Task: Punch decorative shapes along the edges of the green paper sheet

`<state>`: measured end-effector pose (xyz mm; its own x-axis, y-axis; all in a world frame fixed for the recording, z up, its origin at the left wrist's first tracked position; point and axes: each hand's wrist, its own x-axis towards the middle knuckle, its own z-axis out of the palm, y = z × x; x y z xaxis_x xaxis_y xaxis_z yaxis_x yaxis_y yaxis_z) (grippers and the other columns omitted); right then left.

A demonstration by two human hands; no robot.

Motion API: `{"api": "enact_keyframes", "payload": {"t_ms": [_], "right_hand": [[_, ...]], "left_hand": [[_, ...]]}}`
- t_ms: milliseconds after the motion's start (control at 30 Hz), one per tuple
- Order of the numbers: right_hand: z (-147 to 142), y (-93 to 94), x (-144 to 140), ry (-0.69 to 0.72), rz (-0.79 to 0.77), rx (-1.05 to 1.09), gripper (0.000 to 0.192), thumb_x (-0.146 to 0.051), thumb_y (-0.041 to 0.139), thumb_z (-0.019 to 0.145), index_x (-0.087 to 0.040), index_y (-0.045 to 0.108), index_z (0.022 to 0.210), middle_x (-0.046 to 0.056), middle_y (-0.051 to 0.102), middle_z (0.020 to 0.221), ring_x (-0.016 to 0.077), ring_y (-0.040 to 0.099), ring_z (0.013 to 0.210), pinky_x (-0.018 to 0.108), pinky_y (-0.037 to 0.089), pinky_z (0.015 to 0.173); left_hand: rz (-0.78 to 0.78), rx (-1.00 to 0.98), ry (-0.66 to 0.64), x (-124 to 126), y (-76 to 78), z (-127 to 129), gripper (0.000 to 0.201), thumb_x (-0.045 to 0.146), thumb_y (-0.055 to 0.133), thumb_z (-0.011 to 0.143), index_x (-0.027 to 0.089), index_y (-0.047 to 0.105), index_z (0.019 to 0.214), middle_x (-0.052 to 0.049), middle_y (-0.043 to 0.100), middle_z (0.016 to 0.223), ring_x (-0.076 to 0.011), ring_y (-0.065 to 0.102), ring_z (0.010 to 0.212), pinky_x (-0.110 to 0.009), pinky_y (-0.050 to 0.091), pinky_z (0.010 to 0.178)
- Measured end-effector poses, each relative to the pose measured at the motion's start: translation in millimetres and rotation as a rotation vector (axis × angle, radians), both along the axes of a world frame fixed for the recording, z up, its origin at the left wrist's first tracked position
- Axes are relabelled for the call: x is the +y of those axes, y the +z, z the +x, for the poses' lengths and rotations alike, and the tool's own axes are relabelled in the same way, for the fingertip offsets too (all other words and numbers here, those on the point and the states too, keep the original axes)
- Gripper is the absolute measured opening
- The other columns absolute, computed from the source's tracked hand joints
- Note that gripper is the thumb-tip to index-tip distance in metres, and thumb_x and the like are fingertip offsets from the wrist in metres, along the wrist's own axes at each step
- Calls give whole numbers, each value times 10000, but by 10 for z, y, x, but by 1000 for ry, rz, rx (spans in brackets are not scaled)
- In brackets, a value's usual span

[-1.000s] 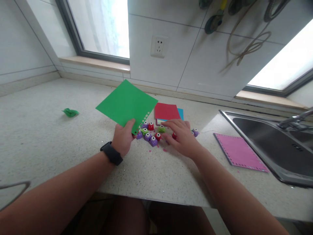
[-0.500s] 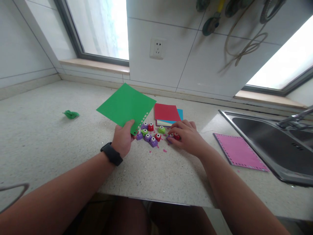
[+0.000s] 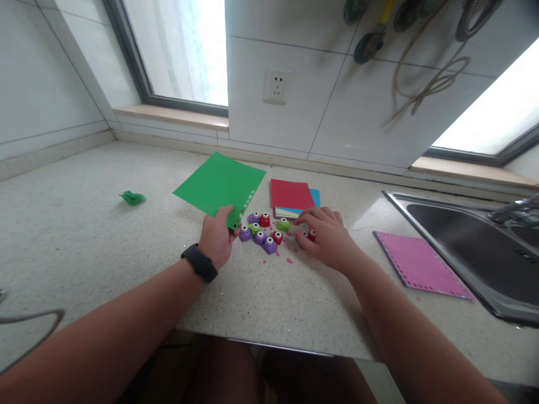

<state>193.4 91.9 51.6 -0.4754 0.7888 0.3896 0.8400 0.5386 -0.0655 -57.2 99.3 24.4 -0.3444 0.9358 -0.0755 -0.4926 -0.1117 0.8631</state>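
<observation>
A speckled worktop (image 3: 105,264) runs under tiled walls to a sink (image 3: 475,247) at the right, with a pink sheet (image 3: 421,264) lying beside the basin. At centre, a red sheet (image 3: 291,194) tops a small stack just behind a huddle of little paper punches (image 3: 261,229). The left hand (image 3: 217,238), a black watch (image 3: 199,262) at its wrist, pinches a green sheet (image 3: 219,182) by its near corner and holds it tilted just above the worktop, a row of punched holes along its right edge. The right hand (image 3: 328,235) curls over a red punch (image 3: 311,235) at the right of the huddle, fingers closing round it, though whether it is off the surface cannot be told. A clean result likely depends on a firm grip on the punch and on keeping the green sheet flat and steady, so a new hole falls in line with the row. A green scrap (image 3: 132,197) lies well apart to the left.
</observation>
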Motion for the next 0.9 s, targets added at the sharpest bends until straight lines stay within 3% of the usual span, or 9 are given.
{"api": "enact_keyframes", "payload": {"t_ms": [133, 367, 533, 600, 767, 900], "right_hand": [[-203, 89, 58, 114, -9, 78, 156, -300, 580, 988, -212, 689, 1056, 61, 695, 1052, 245, 590, 1009, 391, 398, 912], [-619, 229, 208, 249, -88, -138, 227, -395, 620, 970, -191, 711, 1013, 75, 681, 997, 254, 584, 980, 370, 399, 870], [-653, 197, 155, 226, -53, -247, 591, -702, 701, 805, -191, 690, 1101, 107, 660, 1086, 309, 568, 1024, 422, 388, 898], [-625, 149, 117, 196, -38, -279, 657, -738, 715, 762, -183, 686, 1112, 126, 653, 1128, 329, 559, 1048, 437, 385, 909], [-536, 37, 92, 134, -11, -263, 333, -473, 732, 865, -213, 731, 1072, 103, 645, 1217, 315, 542, 1114, 440, 359, 953], [-462, -1, 106, 88, -51, -144, 324, -489, 754, 859, -228, 757, 1051, 80, 659, 1204, 303, 544, 1114, 430, 367, 958]], "left_hand": [[-25, -7, 4, 4, 6, -6, 239, 341, 709, 695, 185, 528, 708, 24, 561, 547, -95, 486, 423, -183, 247, 337], [-40, -51, -5, -10, 26, -15, 266, 335, 726, 680, 190, 518, 758, 31, 573, 589, -96, 507, 446, -189, 279, 359], [-50, -18, -8, -1, 8, -12, 283, 363, 728, 701, 199, 506, 763, 32, 573, 593, -99, 511, 440, -198, 304, 376], [-52, -7, -14, 3, -5, -12, 289, 375, 728, 708, 200, 505, 761, 29, 578, 596, -101, 516, 442, -198, 304, 376], [-30, 15, -14, 1, -41, -3, 299, 373, 746, 704, 199, 514, 779, 40, 583, 606, -99, 517, 445, -191, 286, 357], [-15, 26, -18, -4, -48, 7, 307, 373, 761, 691, 198, 520, 766, 52, 566, 592, -95, 507, 435, -189, 284, 348]]}}
